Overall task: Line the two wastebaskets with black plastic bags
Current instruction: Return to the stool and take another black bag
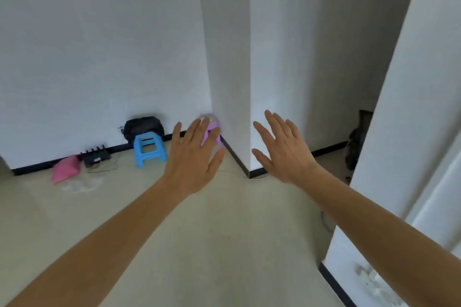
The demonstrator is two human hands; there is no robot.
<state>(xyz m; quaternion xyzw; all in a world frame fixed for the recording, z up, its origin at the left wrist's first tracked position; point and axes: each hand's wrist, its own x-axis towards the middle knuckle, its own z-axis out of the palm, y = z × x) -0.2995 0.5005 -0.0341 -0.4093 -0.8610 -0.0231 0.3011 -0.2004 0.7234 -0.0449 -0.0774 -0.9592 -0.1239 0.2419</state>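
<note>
Wastebaskets and black bags for lining them are hard to pick out from the head camera: the one likely piece is a dark, bag-like bundle (144, 127) against the far wall, just behind a small blue stool (149, 149), and whether it is a lined basket or only a bag cannot be told. It sits well apart from both hands.

The left hand (194, 157) is stretched forward with its back to the camera, fingers spread and straight, holding nothing. The right hand (282, 148) is raised beside it the same way, fingers splayed and empty. The two hands hover near each other without touching, either side of a jutting white wall corner (245, 82).

Behind the left hand's fingertips, at the foot of the wall, part of a purple object (212, 132) shows, mostly hidden by the hand. Further left along the black skirting lie a black rack-like item (94, 156), a pink bag (65, 169) and some clear plastic (82, 184) on the pale floor (224, 244). To the right, a dark patterned shape (358, 142) stands in the recess beyond the corner, too blurred to identify.
</note>
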